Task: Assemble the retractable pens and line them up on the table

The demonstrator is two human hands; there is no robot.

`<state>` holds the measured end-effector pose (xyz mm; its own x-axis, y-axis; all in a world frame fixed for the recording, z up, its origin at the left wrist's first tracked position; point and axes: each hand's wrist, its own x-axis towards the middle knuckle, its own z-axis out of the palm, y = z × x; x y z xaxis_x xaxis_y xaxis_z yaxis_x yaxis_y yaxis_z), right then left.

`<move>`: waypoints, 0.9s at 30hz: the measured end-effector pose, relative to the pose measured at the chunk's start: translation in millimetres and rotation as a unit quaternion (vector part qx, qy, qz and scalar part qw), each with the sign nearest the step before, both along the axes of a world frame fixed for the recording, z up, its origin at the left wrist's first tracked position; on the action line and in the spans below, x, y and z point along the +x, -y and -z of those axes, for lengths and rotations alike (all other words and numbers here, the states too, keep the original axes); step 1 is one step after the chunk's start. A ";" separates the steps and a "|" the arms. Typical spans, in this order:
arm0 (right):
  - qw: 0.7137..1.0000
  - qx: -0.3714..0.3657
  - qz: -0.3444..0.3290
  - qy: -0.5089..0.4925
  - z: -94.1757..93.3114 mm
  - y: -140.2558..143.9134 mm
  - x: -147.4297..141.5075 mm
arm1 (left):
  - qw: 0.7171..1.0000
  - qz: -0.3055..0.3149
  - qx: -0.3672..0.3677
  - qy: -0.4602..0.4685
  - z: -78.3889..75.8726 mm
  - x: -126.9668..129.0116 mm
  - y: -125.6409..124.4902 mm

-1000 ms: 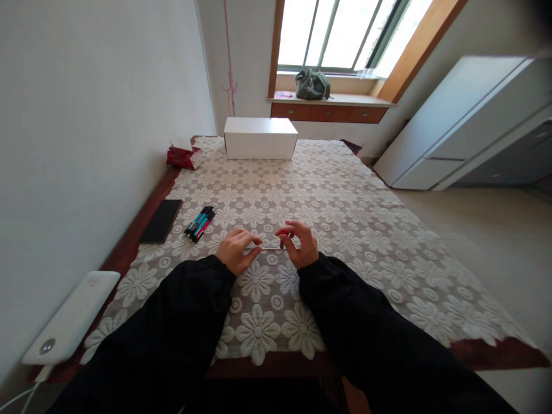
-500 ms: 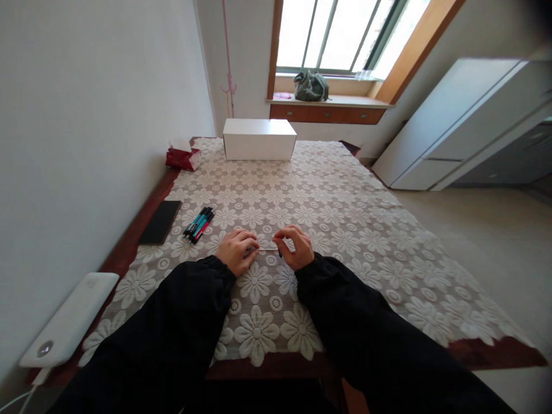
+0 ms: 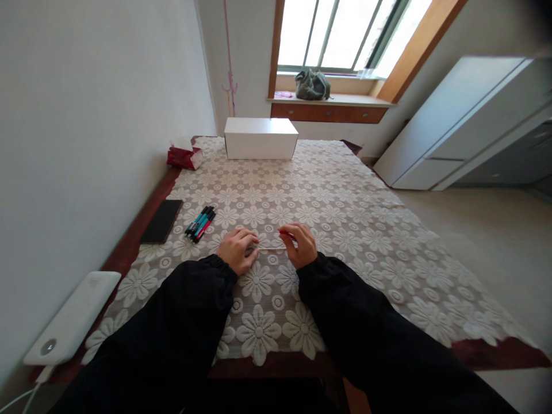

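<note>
My left hand [image 3: 237, 250] rests low over the tablecloth, fingers curled and closed at one end of a thin white rod [image 3: 271, 248]. The rod runs level across the gap towards my right hand [image 3: 303, 246]; its far end reaches that hand's fingers, and I cannot tell if they touch it. Between the thumb and fingertips of my right hand is a slim red piece [image 3: 288, 234], mostly covered by the fingers. To the left of my left hand lies a bunch of several pens [image 3: 200, 223] with black, teal and red parts.
A lace tablecloth [image 3: 345, 213] covers the table. At left lie a black flat notebook-like object [image 3: 161, 221] and a white power bank [image 3: 73, 319] with a cable. Farther back are a red tissue pack [image 3: 183, 157] and a white box [image 3: 261, 144].
My right hand has shifted slightly right, away from my left, and turned so the red piece shows. A dark tip below its fingers is out of sight now. My left hand stays put.
</note>
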<state>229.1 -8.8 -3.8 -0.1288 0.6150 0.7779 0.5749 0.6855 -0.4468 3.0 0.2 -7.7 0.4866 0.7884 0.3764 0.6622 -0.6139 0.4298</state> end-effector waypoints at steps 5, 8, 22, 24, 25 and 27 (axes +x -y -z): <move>0.999 -0.029 -0.017 -0.018 2.3 1.3 -0.6 | 1.000 0.012 0.023 -0.018 -1.6 0.1 -0.4; 0.999 -0.041 -0.016 -0.025 1.8 1.7 -1.4 | 0.998 0.013 0.035 -0.046 -2.7 2.4 -0.4; 0.997 0.000 0.080 -0.014 0.9 -2.6 3.7 | 0.996 -0.079 0.020 0.027 -5.2 2.2 0.7; 0.995 -0.016 0.099 -0.015 1.9 -3.5 4.1 | 0.995 -0.095 0.022 0.024 -5.9 1.5 0.7; 0.994 -0.024 0.106 -0.014 2.3 -3.8 4.2 | 0.994 -0.101 0.023 0.021 -6.2 1.3 0.6; 0.993 -0.041 0.110 -0.003 2.6 -4.1 4.0 | 0.993 -0.111 0.025 0.011 -6.5 1.0 0.5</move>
<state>233.1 -4.7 -6.5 0.0211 0.6889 0.7246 0.7039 0.5044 -0.5001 4.0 -0.4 -1.2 0.2939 0.8556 0.4261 0.7744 -0.4744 0.4185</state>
